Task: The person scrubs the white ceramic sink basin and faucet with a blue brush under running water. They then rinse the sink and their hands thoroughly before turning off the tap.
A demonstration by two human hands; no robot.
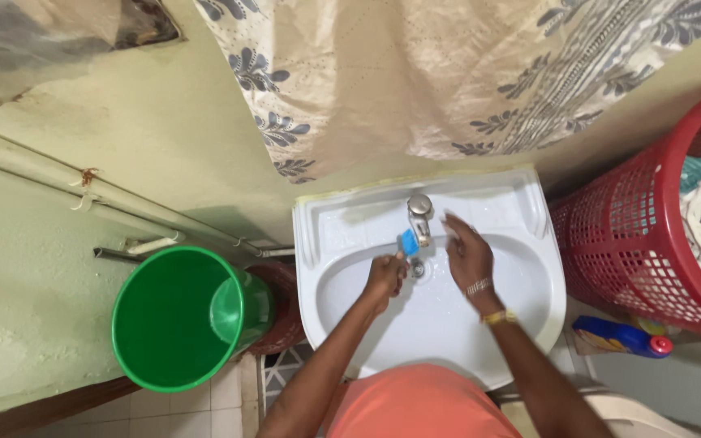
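- The left hand (pixel 386 276) is closed around a small blue scrubber (pixel 408 242), gripping its lower end; the blue head sticks up just beside the tap.
- The right hand (pixel 469 253) is released, fingers spread and holding nothing, hovering on the other side of the tap above the basin's back ledge; bangles sit on its wrist.
- The metal tap (pixel 419 216) stands upright at the back middle of the white washbasin (pixel 529 284), between the two hands.
- The drain (pixel 418 268) lies in the bowl directly in front of the tap, just beside the left hand's knuckles.
- To the tap's left, beyond the basin's rim, a green bucket (pixel 174 318) stands on the tiled floor, with pipes (pixel 91 188) running along the wall behind it.
- To the tap's right, well past the basin's edge, a red laundry basket (pixel 651 235) holds clothes; a blue bottle (pixel 622 337) lies in front of it.
- Above the tap hangs a patterned curtain (pixel 415 73).
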